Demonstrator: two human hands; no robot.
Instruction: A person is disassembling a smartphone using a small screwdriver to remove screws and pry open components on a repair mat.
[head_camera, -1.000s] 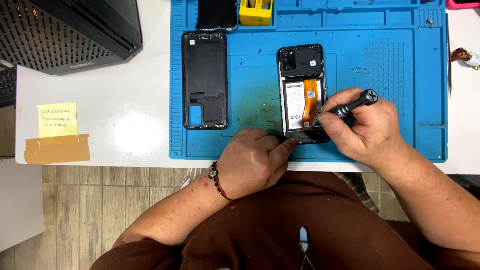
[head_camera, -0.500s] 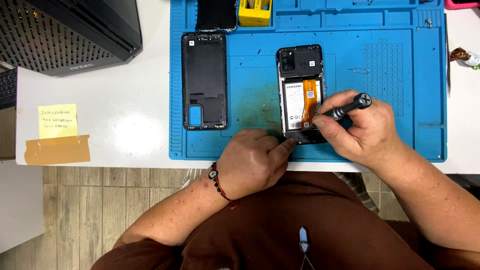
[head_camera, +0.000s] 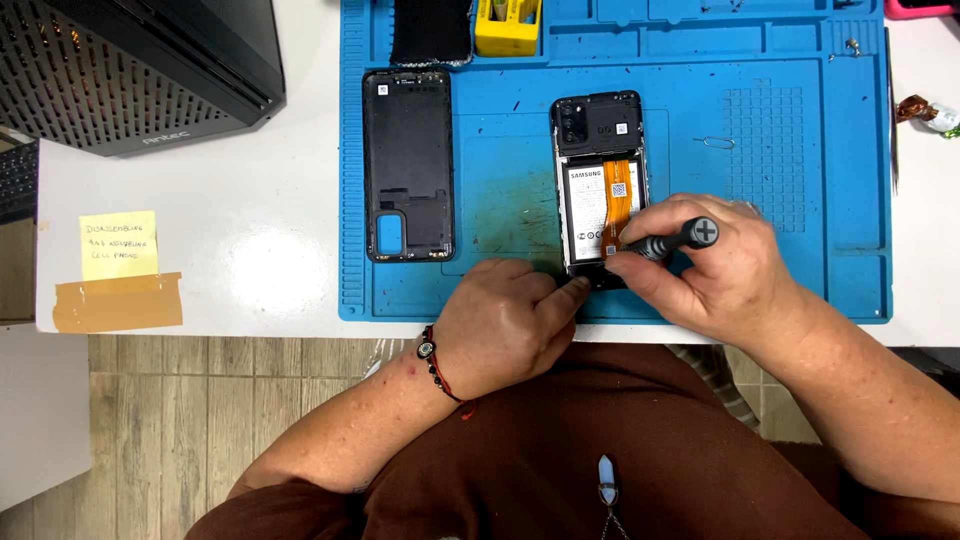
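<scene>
Your right hand (head_camera: 735, 275) is closed around the screwdriver (head_camera: 668, 240), its tip down at the lower end of the opened phone (head_camera: 600, 190), which lies flat on the blue mat (head_camera: 790, 160) with its back cover (head_camera: 408, 165) set apart to the left. Your left hand (head_camera: 505, 320) pins the phone's bottom edge with a fingertip; it presses rather than grasps. The phone looks light and stiff, but likely slides unless held. Its orange flex cable (head_camera: 618, 200) is thin and probably tears easily, and the battery (head_camera: 590, 210) should not be poked. Hold it by the rigid frame edges, and grip the driver near its tip for control.
</scene>
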